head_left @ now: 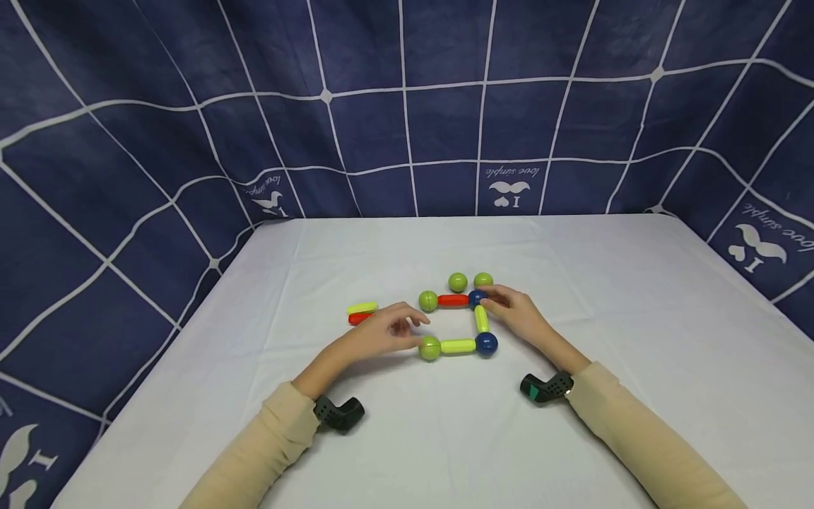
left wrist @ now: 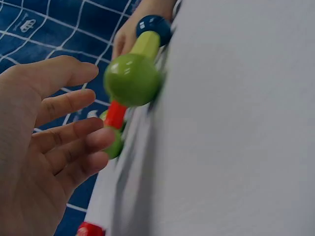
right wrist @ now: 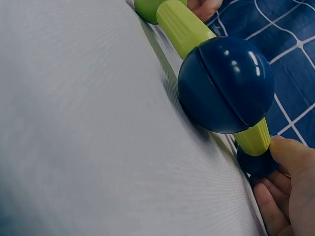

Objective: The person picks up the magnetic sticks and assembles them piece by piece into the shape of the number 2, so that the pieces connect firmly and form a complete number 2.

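An open three-sided frame of balls and rods lies on the white-covered table. Its far blue ball (head_left: 475,298) is pinched by my right hand (head_left: 520,318), thumb on the near side. From that ball a red rod (head_left: 453,300) runs left to a green ball (head_left: 428,301). A yellow-green rod (head_left: 481,319) leads toward me to the near blue ball (right wrist: 226,84). Another yellow-green rod (head_left: 458,346) joins it to the near green ball (left wrist: 132,79). My left hand (head_left: 386,332) hovers beside this green ball, fingers loosely bent, holding nothing.
Two loose green balls, one left (head_left: 458,282) and one right (head_left: 483,278), sit just behind the frame. Left of it lie a loose yellow-green rod (head_left: 362,308) and a red rod (head_left: 360,319), partly behind my left hand. A dark blue checked cloth (head_left: 407,127) hangs behind the table (head_left: 445,438).
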